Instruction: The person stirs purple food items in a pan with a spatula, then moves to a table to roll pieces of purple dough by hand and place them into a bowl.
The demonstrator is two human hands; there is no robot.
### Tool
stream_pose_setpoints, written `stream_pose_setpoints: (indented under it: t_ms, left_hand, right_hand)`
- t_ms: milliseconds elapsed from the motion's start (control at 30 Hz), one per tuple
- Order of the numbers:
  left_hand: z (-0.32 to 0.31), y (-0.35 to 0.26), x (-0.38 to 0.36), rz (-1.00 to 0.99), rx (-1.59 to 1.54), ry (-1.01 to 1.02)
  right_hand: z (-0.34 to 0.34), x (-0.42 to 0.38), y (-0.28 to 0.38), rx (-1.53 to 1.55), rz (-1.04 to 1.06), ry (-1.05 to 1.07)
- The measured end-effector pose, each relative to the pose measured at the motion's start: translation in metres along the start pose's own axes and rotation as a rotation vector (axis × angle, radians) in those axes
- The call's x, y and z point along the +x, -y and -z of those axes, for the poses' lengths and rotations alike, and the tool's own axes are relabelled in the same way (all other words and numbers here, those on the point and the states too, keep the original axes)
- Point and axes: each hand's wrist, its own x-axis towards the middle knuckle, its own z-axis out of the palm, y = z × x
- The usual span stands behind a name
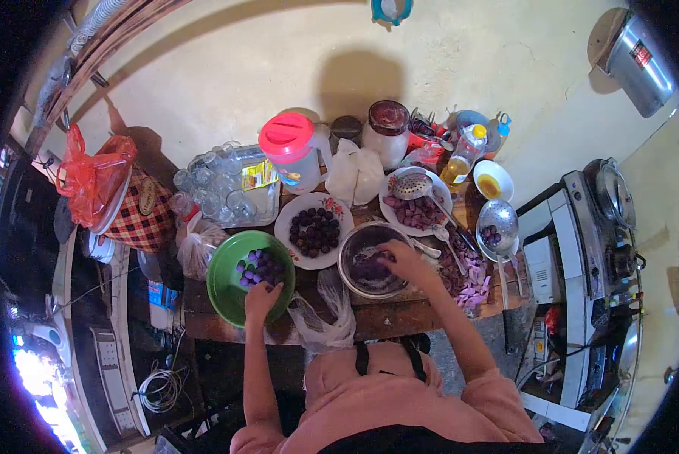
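My left hand is at the near right edge of a green bowl, its fingers bent and close together beside several purple balls. What those fingers hold, if anything, is too small to tell. Over a steel bowl my right hand reaches in from the right, fingers curled at a purple mass; its grip is not clear. Between and behind the two bowls, a flowered plate carries several dark purple balls.
Behind stand a pink-lidded pitcher, a jar and a tray of glasses. Right of the steel bowl are purple pieces, a skimmer and an oil bottle. A plastic bag lies at the front edge.
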Motion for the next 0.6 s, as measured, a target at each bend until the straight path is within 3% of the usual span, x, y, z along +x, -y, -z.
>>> stream_pose_setpoints:
  t_ms: [100, 300, 400, 600]
  left_hand:
    - [-0.004, 0.008, -0.007, 0.037, 0.025, -0.043]
    - [0.013, 0.002, -0.012, 0.112, -0.037, -0.097]
    - [0.026, -0.010, -0.017, 0.086, -0.028, -0.141]
    - [0.039, -0.042, -0.028, -0.009, -0.196, -0.250]
  right_hand:
    - [-0.023, 0.005, 0.005, -0.144, 0.239, 0.008]
    - [-0.068, 0.011, -0.006, -0.134, 0.096, 0.205]
    - [-0.069, 0.013, -0.005, -0.120, 0.131, 0.173]
    - [-0.060, 0.018, -0.008, 0.007, 0.249, -0.169]
